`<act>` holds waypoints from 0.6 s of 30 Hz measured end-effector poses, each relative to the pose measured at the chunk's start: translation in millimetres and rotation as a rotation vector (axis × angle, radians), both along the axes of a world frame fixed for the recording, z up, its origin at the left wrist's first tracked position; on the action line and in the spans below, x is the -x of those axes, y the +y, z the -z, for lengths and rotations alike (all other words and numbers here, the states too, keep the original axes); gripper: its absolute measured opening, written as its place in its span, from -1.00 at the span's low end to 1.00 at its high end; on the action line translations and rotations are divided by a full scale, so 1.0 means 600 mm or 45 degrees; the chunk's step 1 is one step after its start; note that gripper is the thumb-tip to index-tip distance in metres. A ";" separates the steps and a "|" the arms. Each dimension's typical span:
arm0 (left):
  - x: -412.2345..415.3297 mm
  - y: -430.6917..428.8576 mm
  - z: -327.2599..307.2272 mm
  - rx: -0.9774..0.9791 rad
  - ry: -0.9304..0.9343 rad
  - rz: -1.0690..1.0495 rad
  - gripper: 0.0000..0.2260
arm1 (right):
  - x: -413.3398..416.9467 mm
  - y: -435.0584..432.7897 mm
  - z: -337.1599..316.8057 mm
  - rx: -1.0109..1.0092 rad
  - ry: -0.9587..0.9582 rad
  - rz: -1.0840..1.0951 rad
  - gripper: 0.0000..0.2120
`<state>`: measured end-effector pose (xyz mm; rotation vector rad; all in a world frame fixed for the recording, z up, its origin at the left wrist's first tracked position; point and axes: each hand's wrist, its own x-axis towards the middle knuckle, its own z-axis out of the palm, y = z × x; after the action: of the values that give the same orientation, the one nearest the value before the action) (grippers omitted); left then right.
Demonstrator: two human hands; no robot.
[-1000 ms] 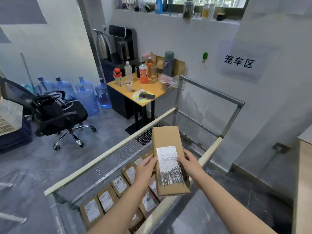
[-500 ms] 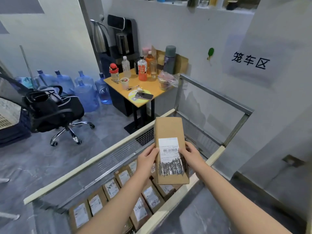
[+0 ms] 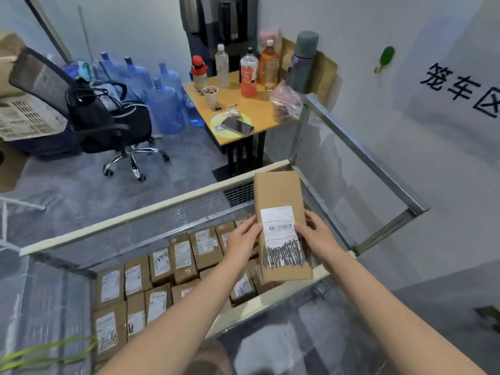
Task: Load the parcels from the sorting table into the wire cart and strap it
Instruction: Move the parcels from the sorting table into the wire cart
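Observation:
I hold a long brown cardboard parcel [image 3: 278, 196] with a white barcode label, above the right end of the wire cart [image 3: 140, 226]. My left hand [image 3: 243, 239] grips its left edge and my right hand [image 3: 315, 235] grips its right edge. Inside the cart, several labelled brown parcels [image 3: 162, 266] lie in rows on the floor of the cage. Some parcels are hidden under my arms and the held parcel.
A raised metal side frame [image 3: 365, 158] stands at the cart's right end by the wall. Beyond the cart are a small yellow table [image 3: 243, 109] with bottles and a phone, an office chair [image 3: 108, 123], and blue water jugs [image 3: 162, 104]. A green strap [image 3: 40, 353] shows at bottom left.
The view has tilted down and moved closer over the cart, showing more parcels inside. The held parcel stays gripped by both hands above the cart's right end.

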<state>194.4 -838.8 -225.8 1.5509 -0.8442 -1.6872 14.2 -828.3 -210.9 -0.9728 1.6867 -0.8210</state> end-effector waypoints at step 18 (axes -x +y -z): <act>0.114 -0.203 0.286 -0.455 -0.010 -0.226 -0.69 | 0.088 -0.252 0.302 -0.591 0.059 -0.031 -0.53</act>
<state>125.9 -960.7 -397.1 1.8096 -0.4055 -1.7675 -38.4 -979.2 -392.0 -0.6910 1.7929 -0.3638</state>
